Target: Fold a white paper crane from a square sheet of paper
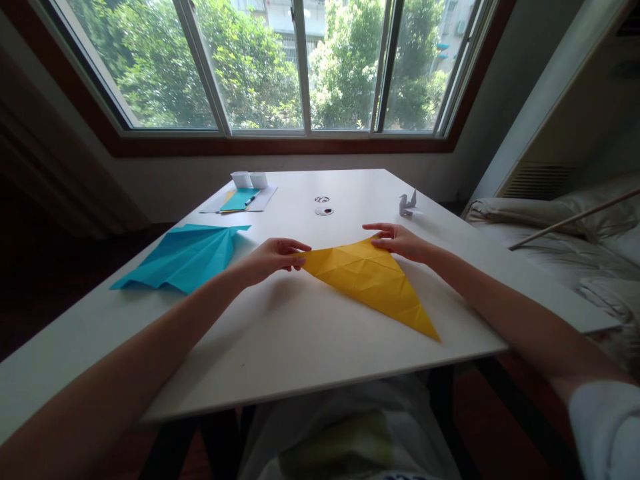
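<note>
A creased sheet of yellow paper (367, 277), folded into a triangle, is held just over the white table between my two hands. My left hand (275, 257) pinches its left corner between thumb and fingers. On the upper right edge, my right hand (400, 241) grips the paper with the thumb beneath or in front and the index finger stretched out. One pointed corner hangs toward the table's front edge on the right. Left of my left hand lies a sheet of blue paper (183, 257) with fan-like creases.
The white table (280, 353) reaches toward the window. At its back left are white containers (250, 180), small blue paper (240, 199) and a pen (252, 199) on white sheets. A grey paper crane (409, 203) stands back right. Two round marks (323, 205) lie mid-table.
</note>
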Demonstrator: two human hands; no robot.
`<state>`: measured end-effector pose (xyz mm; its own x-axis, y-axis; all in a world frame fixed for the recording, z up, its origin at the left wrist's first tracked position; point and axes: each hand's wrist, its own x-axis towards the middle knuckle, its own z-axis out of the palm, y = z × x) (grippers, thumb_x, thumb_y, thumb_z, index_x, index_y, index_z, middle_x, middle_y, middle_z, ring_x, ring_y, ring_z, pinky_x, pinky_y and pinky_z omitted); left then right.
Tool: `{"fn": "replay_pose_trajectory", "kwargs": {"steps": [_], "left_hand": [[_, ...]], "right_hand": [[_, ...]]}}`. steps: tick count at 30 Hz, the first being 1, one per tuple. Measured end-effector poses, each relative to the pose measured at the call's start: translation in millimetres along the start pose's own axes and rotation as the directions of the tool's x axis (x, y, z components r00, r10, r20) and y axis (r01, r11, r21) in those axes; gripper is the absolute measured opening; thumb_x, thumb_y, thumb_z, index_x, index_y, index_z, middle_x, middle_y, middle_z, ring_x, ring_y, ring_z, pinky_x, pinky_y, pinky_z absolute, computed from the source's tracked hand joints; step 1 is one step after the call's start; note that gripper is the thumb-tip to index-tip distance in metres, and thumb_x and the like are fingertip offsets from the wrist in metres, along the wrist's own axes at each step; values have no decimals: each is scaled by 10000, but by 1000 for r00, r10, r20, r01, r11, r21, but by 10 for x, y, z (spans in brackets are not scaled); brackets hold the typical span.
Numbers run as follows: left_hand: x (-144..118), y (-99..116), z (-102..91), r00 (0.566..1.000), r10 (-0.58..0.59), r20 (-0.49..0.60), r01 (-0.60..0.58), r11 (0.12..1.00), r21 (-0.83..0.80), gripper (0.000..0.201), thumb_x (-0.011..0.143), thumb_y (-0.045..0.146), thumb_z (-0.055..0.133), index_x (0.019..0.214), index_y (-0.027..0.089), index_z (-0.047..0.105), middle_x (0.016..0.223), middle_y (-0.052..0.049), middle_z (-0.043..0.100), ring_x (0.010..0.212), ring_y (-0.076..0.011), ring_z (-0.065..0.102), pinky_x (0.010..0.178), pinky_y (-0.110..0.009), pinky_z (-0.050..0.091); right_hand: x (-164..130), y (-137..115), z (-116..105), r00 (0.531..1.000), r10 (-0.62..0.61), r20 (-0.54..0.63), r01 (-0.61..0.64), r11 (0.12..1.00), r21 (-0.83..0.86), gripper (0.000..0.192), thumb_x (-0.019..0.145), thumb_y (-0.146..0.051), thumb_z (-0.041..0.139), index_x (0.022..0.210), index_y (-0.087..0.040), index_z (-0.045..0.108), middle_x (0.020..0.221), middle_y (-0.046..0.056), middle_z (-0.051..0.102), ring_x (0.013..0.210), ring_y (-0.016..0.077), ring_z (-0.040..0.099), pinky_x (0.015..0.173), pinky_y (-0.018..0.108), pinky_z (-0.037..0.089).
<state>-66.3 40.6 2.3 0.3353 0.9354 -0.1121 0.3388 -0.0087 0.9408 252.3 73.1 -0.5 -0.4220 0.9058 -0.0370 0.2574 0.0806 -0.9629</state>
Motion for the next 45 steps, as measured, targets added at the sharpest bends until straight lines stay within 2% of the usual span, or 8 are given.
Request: {"fn": "replay_pose_trajectory", "kwargs": {"steps": [5,18,21,23,26,28,41,45], "left_hand": [[-5,23,-10,996,-31,-84,39,995,90,434,613,346,755,982,139,658,723,-61,696,654,-143,617,539,-223,446],[86,-107,-105,991,80,-111,-57,978,199,380,647,317,684,978,133,691,753,-64,699,688,-178,629,648,-310,513],[88,-104,-100,967,188,-175,-79,866,495,272,732,259,578,953,144,689,833,-73,698,744,-196,628,699,-333,503],[68,-80,-45,919,335,-206,-90,689,719,252,768,225,524,948,157,686,951,-87,683,852,-224,610,779,-370,478],[28,-29,105,855,505,-118,-132,432,892,254,795,196,484,953,175,683,1020,-91,656,974,-259,554,837,-403,442],[5,0,223,861,508,-28,-188,369,910,250,814,196,465,935,182,684,985,-80,663,954,-250,552,816,-393,448],[-238,100,833,803,499,326,-510,290,810,301,902,300,405,1147,211,555,1182,-90,559,1075,-235,511,910,-388,421],[-266,90,897,816,441,374,-521,281,806,313,907,337,396,1165,217,529,1201,-86,551,1117,-250,493,931,-402,411]], "right_hand": [[33,63,-29,995,-102,-10,101,993,-67,369,711,-312,683,1052,-172,664,916,61,682,784,141,605,698,255,514],[127,176,-49,972,-233,8,227,938,-263,365,668,-365,682,973,-166,709,972,75,704,870,198,632,804,321,500],[175,213,45,966,-257,13,243,893,-378,321,706,-310,640,981,-158,706,945,73,711,835,187,636,769,295,499],[207,232,130,964,-267,6,243,867,-435,310,728,-284,611,995,-155,700,910,65,715,796,172,636,731,271,495],[237,238,244,960,-280,1,244,836,-491,291,744,-265,589,988,-152,702,829,48,718,746,154,632,685,242,481],[241,229,292,960,-279,-8,236,828,-508,278,745,-253,588,979,-157,704,818,40,719,741,149,632,675,231,474],[190,205,317,956,-279,-89,183,807,-561,253,758,-244,585,969,-176,707,913,46,717,756,144,633,693,230,472],[195,224,279,958,-282,-59,202,804,-560,258,758,-241,587,977,-172,705,867,42,718,730,135,623,677,224,465]]}}
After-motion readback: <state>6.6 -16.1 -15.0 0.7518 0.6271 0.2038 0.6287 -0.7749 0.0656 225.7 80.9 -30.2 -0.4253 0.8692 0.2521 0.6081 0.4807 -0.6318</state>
